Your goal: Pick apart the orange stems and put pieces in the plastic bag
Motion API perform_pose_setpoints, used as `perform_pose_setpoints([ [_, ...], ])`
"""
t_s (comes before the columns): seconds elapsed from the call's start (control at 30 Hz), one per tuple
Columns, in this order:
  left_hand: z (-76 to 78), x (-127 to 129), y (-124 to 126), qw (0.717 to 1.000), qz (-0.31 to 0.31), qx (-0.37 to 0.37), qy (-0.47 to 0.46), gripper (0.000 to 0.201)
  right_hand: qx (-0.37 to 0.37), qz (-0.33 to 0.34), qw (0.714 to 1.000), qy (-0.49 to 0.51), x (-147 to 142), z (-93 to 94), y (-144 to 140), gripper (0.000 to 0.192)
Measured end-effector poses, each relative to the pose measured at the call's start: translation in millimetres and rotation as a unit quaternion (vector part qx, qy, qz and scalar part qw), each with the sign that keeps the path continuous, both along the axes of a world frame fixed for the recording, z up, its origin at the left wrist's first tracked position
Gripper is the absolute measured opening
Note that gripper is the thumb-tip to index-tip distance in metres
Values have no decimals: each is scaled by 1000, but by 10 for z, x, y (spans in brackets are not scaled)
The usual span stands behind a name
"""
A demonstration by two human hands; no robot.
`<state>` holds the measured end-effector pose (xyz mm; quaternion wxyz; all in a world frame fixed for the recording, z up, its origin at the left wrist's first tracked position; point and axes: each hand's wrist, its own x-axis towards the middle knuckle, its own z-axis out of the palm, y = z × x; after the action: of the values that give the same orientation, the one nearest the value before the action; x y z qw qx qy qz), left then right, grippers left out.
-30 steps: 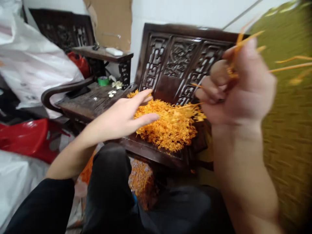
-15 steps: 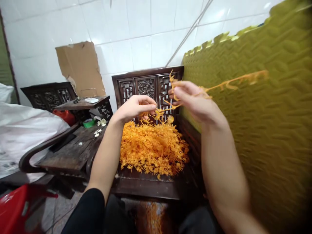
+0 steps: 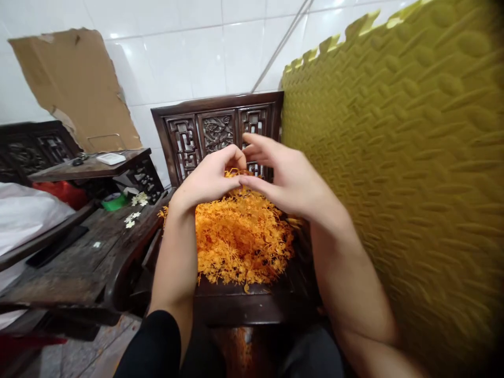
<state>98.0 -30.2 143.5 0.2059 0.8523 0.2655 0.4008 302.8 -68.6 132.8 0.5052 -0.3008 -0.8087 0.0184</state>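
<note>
Hands meet above the orange pile (image 3: 244, 239), which is heaped on the carved chair (image 3: 220, 126) seat, at 12 o'clock from the person. Left hand (image 3: 208, 178) is curled, thumb and fingertips pinched on a thin orange sprig (image 3: 235, 172); right hand (image 3: 287, 176) pinches the same sprig from the 3 o'clock side, remaining fingers spread loose. Judged: the sprig is held up clear of the pile so both hands can work it. A green foam mat (image 3: 394, 157) stands at 3 o'clock, touching the chair. A side table (image 3: 71, 252) lies at 9 o'clock, with small white flowers (image 3: 134, 210).
</note>
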Motion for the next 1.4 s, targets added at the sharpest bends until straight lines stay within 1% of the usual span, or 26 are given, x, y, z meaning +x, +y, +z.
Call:
perform_pose_setpoints([
  [0.07, -12, 55, 27, 998, -30, -24, -41, 24, -25, 18, 999, 21, -45, -75, 136, 57],
  [0.13, -26, 81, 71, 996, -33, -49, -72, 27, -55, 20, 997, 47, 14, -116, 211, 53],
  [0.2, -47, 84, 116, 993, -40, -63, -94, 28, -80, 22, 995, 47, 97, -121, 225, 51],
  [0.27, -73, 76, 157, 991, -49, -74, -105, 30, -88, 10, 995, 34, 139, -113, 217, 43],
  [0.33, -96, 65, 190, 990, -53, -78, -108, 30, -81, -24, 996, 31, 123, -110, 219, 38],
  [0.4, -107, 57, 208, 991, -43, -67, -105, 33, -79, -52, 995, 33, 69, -116, 238, 36],
  [0.5, -95, 42, 200, 996, -19, -33, -78, 48, -76, -84, 993, 38, -16, -121, 257, 27],
  [0.53, -85, 33, 191, 998, -11, -17, -67, 48, -70, -90, 993, 38, -34, -118, 253, 22],
  [0.57, -74, 21, 179, 998, -3, -1, -61, 43, -64, -92, 993, 36, -47, -112, 243, 18],
  [0.63, -51, -9, 156, 998, 13, 21, -59, 30, -56, -78, 995, 27, -55, -95, 215, 19],
  [0.77, -27, -54, 108, 995, 48, 39, -80, 26, -52, -45, 997, 28, -52, -74, 182, 27],
  [0.87, -39, -30, 99, 989, 70, 69, -108, 21, -81, -34, 996, 23, -84, -69, 178, 31],
  [0.97, -70, -42, 213, 985, 73, 76, -133, 20, -122, -29, 992, 21, -122, -37, 126, 38],
  [1.03, -87, -155, 369, 968, 120, 72, -208, 22, -170, -19, 985, 16, -109, 6, 41, 41],
  [1.07, -90, -249, 453, 948, 159, 67, -267, 24, -198, -14, 980, 17, -85, 30, -10, 41],
  [1.1, -89, -356, 529, 921, 197, 57, -332, 25, -220, -11, 975, 23, -51, 51, -62, 41],
  [1.13, -83, -463, 585, 897, 220, 39, -380, 25, -234, -12, 971, 34, -12, 69, -107, 41],
  [1.17, -75, -555, 617, 885, 225, 21, -408, 25, -239, -16, 970, 48, 28, 81, -140, 40],
  [1.2, -66, -617, 619, 883, 214, 1, -417, 25, -234, -22, 970, 68, 63, 87, -158, 39],
  [1.23, -58, -638, 593, 891, 192, -16, -411, 25, -224, -25, 970, 89, 89, 86, -158, 39],
  [1.3, -46, -552, 477, 920, 133, -40, -366, 22, -201, -24, 972, 118, 107, 71, -112, 40],
  [1.37, -38, -345, 329, 951, 81, -59, -294, 13, -186, -22, 973, 137, 83, 47, -35, 41],
  [1.4, -34, -227, 263, 961, 61, -73, -258, 7, -183, -20, 973, 139, 63, 33, 3, 41],
])
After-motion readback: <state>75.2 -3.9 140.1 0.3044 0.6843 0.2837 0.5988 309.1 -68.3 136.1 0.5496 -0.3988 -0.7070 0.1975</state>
